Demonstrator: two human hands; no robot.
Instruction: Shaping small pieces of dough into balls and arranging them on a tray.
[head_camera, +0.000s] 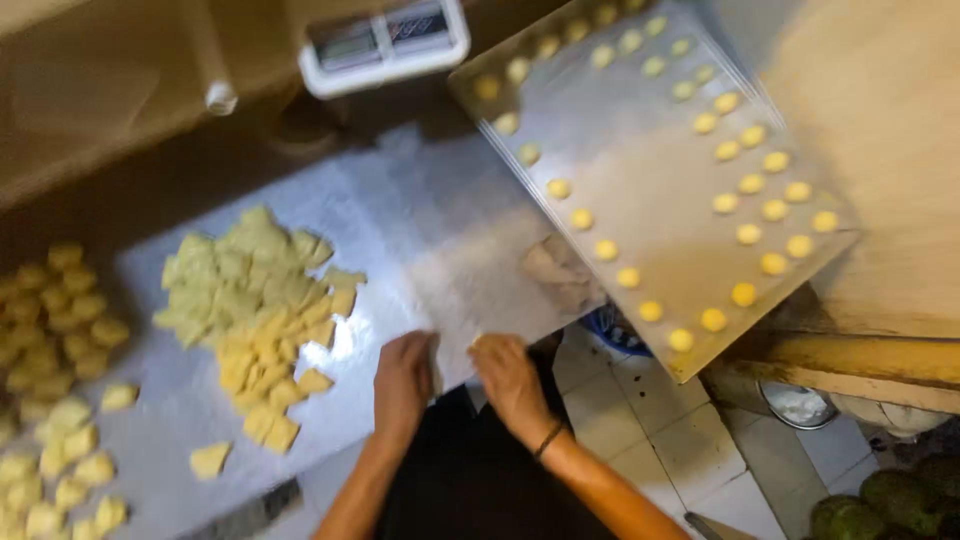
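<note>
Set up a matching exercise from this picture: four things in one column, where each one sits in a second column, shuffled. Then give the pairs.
Things
1. heap of cut dough squares
2. round dough balls
3. kitchen scale
4. the person's two hands, left hand and right hand

Places
A. at the near edge of the work table, close together
B. in rows on the metal baking tray
C. at the top of the view, beyond the table
D. piled on the table's left half

Pairs: 1-D, 2-B, 3-C, 4-A
</note>
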